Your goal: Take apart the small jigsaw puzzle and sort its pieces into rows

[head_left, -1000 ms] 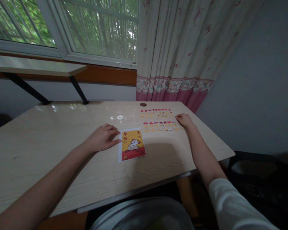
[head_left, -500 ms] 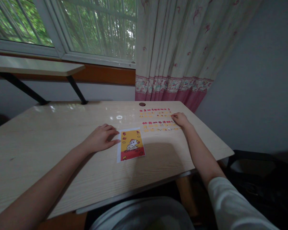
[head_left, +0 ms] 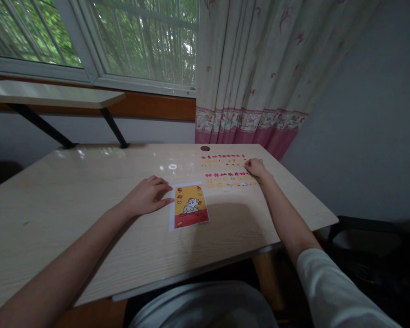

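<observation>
A sheet with a cartoon picture (head_left: 191, 207), yellow above and red below with a white animal in a red hat, lies flat on the desk. My left hand (head_left: 150, 197) rests at its left edge, fingers loosely apart, with the thumb and fingertips touching the white margin. Rows of small red and yellow jigsaw puzzle pieces (head_left: 225, 175) are laid out beyond the sheet, to the right. My right hand (head_left: 257, 168) is over the right end of the upper rows, thumb and fingers pinched on a small puzzle piece that the fingers mostly hide.
The pale wooden desk (head_left: 99, 182) has a round cable hole (head_left: 205, 148) near its back edge. A raised shelf (head_left: 54, 94) on black legs stands at the back left. Behind are a window (head_left: 146, 45) and a patterned curtain (head_left: 246, 68); a dark chair (head_left: 365, 226) is at the right.
The whole view has shifted slightly, moving the desk and sheet a little to the right. Both hands stay in nearly the same places relative to the sheet and the pieces.
</observation>
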The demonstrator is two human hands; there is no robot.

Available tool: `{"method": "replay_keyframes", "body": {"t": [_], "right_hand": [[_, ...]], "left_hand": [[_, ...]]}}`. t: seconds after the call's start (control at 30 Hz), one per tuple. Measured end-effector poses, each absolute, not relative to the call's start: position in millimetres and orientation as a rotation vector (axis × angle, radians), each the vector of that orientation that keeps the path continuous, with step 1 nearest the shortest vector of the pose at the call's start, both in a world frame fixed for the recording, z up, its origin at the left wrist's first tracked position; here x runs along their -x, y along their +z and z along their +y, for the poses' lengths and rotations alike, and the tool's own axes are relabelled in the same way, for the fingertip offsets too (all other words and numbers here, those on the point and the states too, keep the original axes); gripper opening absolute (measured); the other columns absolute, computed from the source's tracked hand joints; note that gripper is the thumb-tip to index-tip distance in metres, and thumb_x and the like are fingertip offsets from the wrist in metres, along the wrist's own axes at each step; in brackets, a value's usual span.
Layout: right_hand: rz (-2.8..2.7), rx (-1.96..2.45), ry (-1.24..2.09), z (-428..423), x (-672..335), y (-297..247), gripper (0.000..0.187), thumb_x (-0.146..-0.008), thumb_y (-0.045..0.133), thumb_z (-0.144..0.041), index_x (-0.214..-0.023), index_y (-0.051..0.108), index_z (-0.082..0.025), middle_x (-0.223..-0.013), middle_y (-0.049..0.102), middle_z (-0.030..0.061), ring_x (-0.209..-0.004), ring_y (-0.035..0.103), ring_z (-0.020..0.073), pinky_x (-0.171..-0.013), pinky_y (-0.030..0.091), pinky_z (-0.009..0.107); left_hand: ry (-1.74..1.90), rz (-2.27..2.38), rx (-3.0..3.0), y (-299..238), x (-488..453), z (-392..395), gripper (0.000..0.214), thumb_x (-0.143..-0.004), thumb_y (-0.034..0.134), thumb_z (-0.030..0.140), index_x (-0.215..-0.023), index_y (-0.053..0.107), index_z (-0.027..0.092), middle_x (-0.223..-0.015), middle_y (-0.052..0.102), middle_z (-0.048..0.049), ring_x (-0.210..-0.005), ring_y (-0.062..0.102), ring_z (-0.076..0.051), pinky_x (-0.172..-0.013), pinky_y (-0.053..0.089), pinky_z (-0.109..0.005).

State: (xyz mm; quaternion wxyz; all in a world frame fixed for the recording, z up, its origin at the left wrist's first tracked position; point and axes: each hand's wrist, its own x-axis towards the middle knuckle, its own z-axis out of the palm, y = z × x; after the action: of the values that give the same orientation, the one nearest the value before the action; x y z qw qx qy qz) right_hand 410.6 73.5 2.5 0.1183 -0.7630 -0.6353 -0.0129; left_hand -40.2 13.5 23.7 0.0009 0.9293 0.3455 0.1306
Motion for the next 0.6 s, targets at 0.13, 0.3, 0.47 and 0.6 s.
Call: {"method": "replay_keyframes", "body": {"t": [0.13,0.3,0.47,0.6], "right_hand": [[-1.838,2.244,0.013,76.8,-411.6,-1.3,0.026,-0.081,0.053,-0.030,-0.098,0.065,-0.014,-0.101,0.064,0.0123,-0.102,0.053,0.0244,-0.093,0.034,0.038],[-1.834,2.218,0.048,78.7,-412.7,-4.2,0.028,-0.082,0.051,-0.028,-0.104,0.060,-0.013,-0.108,0.061,0.0133,-0.105,0.053,0.0244,-0.093,0.034,0.038],[-1.844,2.165,0.073,76.6,-410.9,-2.0,0.030,-0.082,0.051,-0.025,-0.109,0.056,-0.013,-0.105,0.063,0.0112,-0.095,0.056,0.0207,-0.089,0.036,0.033],[-1.864,2.112,0.063,71.7,-407.1,4.3,0.028,-0.080,0.052,-0.021,-0.107,0.059,-0.016,-0.096,0.066,0.0084,-0.088,0.058,0.0186,-0.088,0.036,0.031]], "left_hand": [[0.385,1.093,-2.922,25.8,39.5,11.5,0.043,-0.082,0.047,0.052,-0.101,0.065,0.018,-0.097,0.063,-0.0099,-0.094,0.054,-0.025,-0.082,0.041,-0.039],[0.403,1.089,-2.929,26.6,38.6,10.1,0.040,-0.084,0.045,0.047,-0.101,0.065,0.016,-0.096,0.063,-0.0105,-0.093,0.054,-0.025,-0.082,0.042,-0.040],[0.434,1.089,-2.924,25.9,38.1,10.5,0.038,-0.084,0.045,0.045,-0.099,0.065,0.017,-0.095,0.063,-0.0099,-0.092,0.054,-0.025,-0.082,0.042,-0.039],[0.461,1.085,-2.915,25.0,38.4,11.8,0.036,-0.084,0.046,0.044,-0.098,0.066,0.017,-0.094,0.063,-0.0096,-0.091,0.055,-0.024,-0.081,0.042,-0.039]]}}
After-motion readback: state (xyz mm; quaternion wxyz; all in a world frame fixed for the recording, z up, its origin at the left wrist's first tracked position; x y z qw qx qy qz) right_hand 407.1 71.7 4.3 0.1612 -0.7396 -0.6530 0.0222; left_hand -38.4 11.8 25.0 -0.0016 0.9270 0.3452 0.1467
